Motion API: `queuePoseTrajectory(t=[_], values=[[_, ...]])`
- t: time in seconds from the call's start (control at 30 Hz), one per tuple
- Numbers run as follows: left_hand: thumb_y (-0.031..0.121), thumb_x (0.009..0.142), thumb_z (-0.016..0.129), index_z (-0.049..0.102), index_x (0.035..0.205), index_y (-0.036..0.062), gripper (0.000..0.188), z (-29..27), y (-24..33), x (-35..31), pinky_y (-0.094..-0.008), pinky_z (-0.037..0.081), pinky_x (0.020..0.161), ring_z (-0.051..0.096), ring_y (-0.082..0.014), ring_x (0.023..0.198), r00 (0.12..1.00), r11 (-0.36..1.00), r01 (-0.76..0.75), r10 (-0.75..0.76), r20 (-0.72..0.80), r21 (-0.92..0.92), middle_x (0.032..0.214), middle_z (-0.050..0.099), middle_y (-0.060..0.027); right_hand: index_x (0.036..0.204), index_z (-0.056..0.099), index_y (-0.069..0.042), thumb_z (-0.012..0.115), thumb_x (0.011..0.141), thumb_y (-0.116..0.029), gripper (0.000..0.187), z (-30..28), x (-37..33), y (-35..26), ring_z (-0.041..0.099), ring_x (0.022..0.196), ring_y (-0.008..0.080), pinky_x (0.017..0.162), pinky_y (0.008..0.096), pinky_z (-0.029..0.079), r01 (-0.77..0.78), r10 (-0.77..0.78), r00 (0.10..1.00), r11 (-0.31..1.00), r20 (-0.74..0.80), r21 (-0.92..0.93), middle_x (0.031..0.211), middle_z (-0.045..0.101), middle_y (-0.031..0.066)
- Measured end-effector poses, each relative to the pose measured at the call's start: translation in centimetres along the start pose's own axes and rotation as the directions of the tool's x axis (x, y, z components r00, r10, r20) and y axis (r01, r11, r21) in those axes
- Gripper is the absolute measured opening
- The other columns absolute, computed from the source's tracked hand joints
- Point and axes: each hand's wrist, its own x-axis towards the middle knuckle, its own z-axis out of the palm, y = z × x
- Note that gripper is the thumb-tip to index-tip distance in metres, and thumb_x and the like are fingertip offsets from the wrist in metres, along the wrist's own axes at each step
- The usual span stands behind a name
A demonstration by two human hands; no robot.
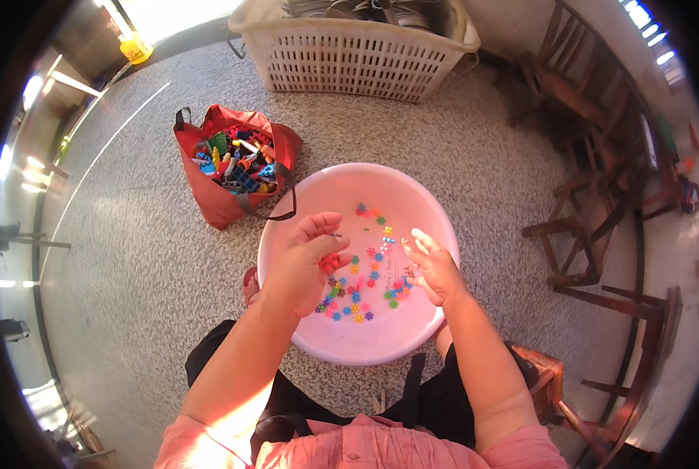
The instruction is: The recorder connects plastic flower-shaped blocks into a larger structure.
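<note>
Over a wide pink basin (341, 344), both my hands hang apart from each other. My left hand (298, 270) is curled around small red flower-shaped plastic pieces (330, 263), which show between its fingers. My right hand (437, 270) is partly closed, and a brown flower-shaped piece (409, 272) shows at its lower fingers. Whether its upper fingertips pinch something too is too small to tell. Several loose flower-shaped pieces (356, 298) in blue, green, yellow, pink and orange lie scattered across the basin's bottom, some hidden behind my hands.
A red cloth bag (212, 187) full of mixed toy bricks stands beyond the basin to the left, its dark handle by the rim. A cream slatted crate (349, 59) sits at the back. Wooden chairs (576, 227) line the right. A yellow container (135, 48) stands far left.
</note>
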Motion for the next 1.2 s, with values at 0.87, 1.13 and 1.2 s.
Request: queuePoseTrajectory(t=[0.87, 1.13, 1.2], values=[[0.021, 0.089, 0.049, 0.051, 0.089, 0.0091, 0.012, -1.6, 1.9, -0.9, -0.0222, 0.038, 0.057, 0.045, -0.0082, 0.064, 0.998, 0.979, -0.054, 0.047, -0.039, -0.199, 0.081, 0.051, -0.001, 0.116, 0.048, -0.012, 0.053, 0.073, -0.005, 0.044, -9.2, 12.9, 23.7, 0.039, 0.111, 0.0386, 0.092, 0.0416, 0.036, 0.135, -0.144, 0.982, 0.08, 0.122, -0.988, 0.127, 0.034, 0.0189], [0.019, 0.089, 0.049, 0.05, 0.09, 0.0074, 0.012, -1.4, 1.7, -0.3, -0.0236, 0.039, 0.057, 0.046, -0.0095, 0.064, 0.997, 0.984, -0.064, 0.054, -0.06, -0.165, 0.082, 0.051, -0.0031, 0.102, 0.052, -0.013, 0.05, 0.076, -0.011, 0.026, -5.9, 9.8, 26.1, 0.046, 0.106, 0.033, 0.081, 0.0428, 0.042, 0.202, 0.112, 0.975, -0.095, 0.191, -0.975, 0.105, 0.045, 0.0155], [0.018, 0.089, 0.049, 0.05, 0.092, 0.0071, 0.012, -1.3, 1.7, -0.3, -0.0234, 0.039, 0.056, 0.046, -0.0096, 0.064, 0.998, 0.982, -0.061, 0.055, -0.043, -0.176, 0.082, 0.051, -0.0034, 0.104, 0.051, -0.013, 0.051, 0.076, -0.012, 0.028, -5.7, 9.7, 27.0, 0.05, 0.099, 0.0326, 0.079, 0.0431, 0.043, 0.171, 0.11, 0.979, 0.019, 0.172, -0.985, 0.103, 0.047, 0.0159]])
